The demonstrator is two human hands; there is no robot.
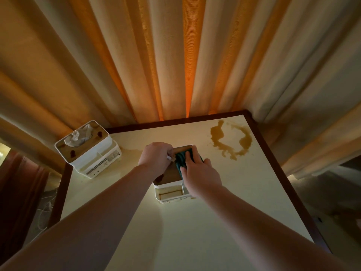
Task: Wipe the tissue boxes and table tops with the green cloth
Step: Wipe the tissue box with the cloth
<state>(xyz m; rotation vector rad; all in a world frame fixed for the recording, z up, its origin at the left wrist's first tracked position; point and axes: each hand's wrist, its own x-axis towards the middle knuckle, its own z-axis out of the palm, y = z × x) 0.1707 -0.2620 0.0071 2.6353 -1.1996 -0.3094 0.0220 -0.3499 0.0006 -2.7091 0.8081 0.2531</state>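
Head view: a cream table top (195,231) with a dark brown raised edge fills the lower half of the frame, its far edge set against pleated beige-and-orange curtains (175,55) that hang across the whole background. A brown ring-shaped spill (230,142) lies on the table top near the far right corner, well apart from both hands. A faint pale streak of residue runs along the surface between the two boxes. The near tissue box (172,190), white with a brown lid, stands at the centre of the table top. The left hand (155,158) is curled at the left side of this box lid, its fingers pinching a small white item whose identity cannot be determined. The right hand (201,173) rests on the right side of the same lid with fingers bent down over the green cloth (182,158), pressing the cloth against the lid surface; the cloth is bunched and lies between the two hands. The far tissue box (88,151), also white with a brown lid, stands tilted at the far left corner of the table top, with a crumpled white tissue (78,136) protruding from its top slot. At the left edge of the frame, beside the table, a dark reddish drape (21,188) hangs, and white cords (46,207) lie on the floor below it. At the right edge, a shadowed grey floor area (332,192) is visible beyond the table edge.
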